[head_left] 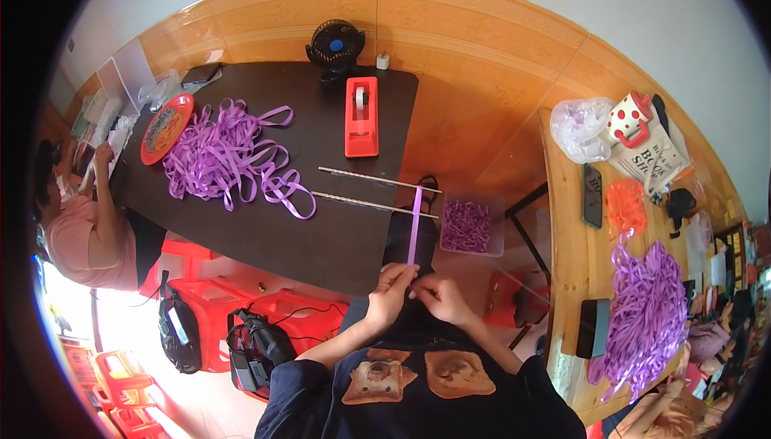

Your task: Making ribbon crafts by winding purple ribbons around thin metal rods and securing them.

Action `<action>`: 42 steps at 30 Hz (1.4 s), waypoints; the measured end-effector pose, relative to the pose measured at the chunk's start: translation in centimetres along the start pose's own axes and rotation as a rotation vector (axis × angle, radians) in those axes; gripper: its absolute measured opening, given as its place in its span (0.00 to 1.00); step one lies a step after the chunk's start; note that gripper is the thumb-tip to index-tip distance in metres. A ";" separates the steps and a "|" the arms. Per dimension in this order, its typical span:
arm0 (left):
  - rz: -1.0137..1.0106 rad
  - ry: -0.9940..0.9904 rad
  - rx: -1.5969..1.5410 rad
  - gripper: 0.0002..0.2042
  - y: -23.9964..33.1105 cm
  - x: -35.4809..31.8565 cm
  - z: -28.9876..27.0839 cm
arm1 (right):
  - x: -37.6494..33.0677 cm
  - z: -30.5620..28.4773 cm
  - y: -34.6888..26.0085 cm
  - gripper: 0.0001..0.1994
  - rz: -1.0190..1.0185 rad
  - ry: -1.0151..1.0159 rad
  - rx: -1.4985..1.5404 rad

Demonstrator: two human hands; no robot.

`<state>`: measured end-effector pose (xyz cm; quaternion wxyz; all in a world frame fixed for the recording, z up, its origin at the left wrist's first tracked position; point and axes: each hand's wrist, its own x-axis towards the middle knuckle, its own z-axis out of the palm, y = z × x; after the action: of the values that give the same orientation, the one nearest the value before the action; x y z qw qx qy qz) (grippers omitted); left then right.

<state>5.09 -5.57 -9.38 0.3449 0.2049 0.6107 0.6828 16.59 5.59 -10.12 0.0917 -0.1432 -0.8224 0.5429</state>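
Observation:
Two thin twisted rods (pixel 365 208) stick out past the right edge of the dark table. A narrow purple ribbon (pixel 414 234) crosses both rods near their free ends and runs down toward me. My left hand (pixel 389 294) pinches the ribbon's lower part between thumb and fingers. Close beside it, my right hand (pixel 443 298) is closed with the fingers curled; anything inside them is hidden. Both hands are in front of my body, below the rods.
A heap of purple ribbon (pixel 213 154), a red plate (pixel 167 129), a red tape dispenser (pixel 361 118) and a black fan (pixel 336 45) are on the dark table (pixel 297 254). A plastic bin (pixel 470 226) holds purple pieces. More ribbon (pixel 646 310) covers the wooden table. A person (pixel 88 230) works at left.

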 end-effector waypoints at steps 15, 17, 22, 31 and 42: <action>-0.090 -0.025 -0.259 0.08 0.9 -2.4 -0.3 | 6.2 -3.2 -5.2 0.13 -0.908 0.504 -0.999; -0.072 -0.032 -0.266 0.08 0.9 -2.6 -0.5 | 6.4 -3.1 -5.4 0.13 -0.923 0.523 -1.000; -0.080 -0.220 -0.306 0.08 0.2 -3.0 -1.8 | 6.9 -3.2 -6.8 0.14 -0.950 0.592 -0.945; -0.129 -0.164 -0.171 0.15 -0.2 1.0 -0.1 | 11.3 -7.4 -11.5 0.15 -0.820 0.551 -0.666; 0.011 0.120 -0.289 0.13 0.2 9.2 3.5 | 19.1 -11.2 -4.1 0.04 -0.233 0.228 0.214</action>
<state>1.31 3.50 -9.85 0.3301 0.1153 0.5245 0.7763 1.41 20.18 -1.98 0.2609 -0.0971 -0.7553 0.5933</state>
